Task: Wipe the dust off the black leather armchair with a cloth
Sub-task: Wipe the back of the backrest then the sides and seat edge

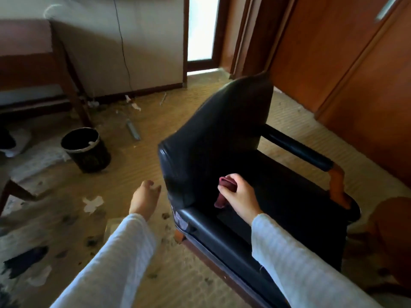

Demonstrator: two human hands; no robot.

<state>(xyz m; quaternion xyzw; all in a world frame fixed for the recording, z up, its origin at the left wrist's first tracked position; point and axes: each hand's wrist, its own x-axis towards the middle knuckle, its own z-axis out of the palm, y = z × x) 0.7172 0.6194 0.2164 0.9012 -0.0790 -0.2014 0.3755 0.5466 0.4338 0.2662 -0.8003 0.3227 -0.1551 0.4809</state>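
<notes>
The right hand [236, 192], just right of the middle of the frame, has its fingers curled tight round a dark red cloth [220, 199]. One bunched end sticks out above the knuckles and a short tail hangs below the fist. The fist sits in front of the black leather armchair [213, 134], low against the backrest where it meets the seat. Whether the cloth touches the leather cannot be told.

The left hand [144, 198] is left of the chair's back edge, over the carpet [138, 165]. Its fingers are loosely spread and hold nothing, and the fingertips are near the leather but apart from it. Both arms come in from the bottom of the frame in pale grey sleeves [300, 263].

The armchair fills the centre and lower right, turned at an angle. Its far armrest [295, 147] is padded black and ends in a brown wooden front post [337, 181].

On the carpet left of the chair stands a round black bin [85, 150]. White paper scraps [92, 203] lie around it, and a grey tube [133, 130] lies further back. A dark wooden table [33, 63] takes the upper left. Brown wooden panels [333, 63] cover the upper right, and a bright doorway [201, 27] is at top centre.
</notes>
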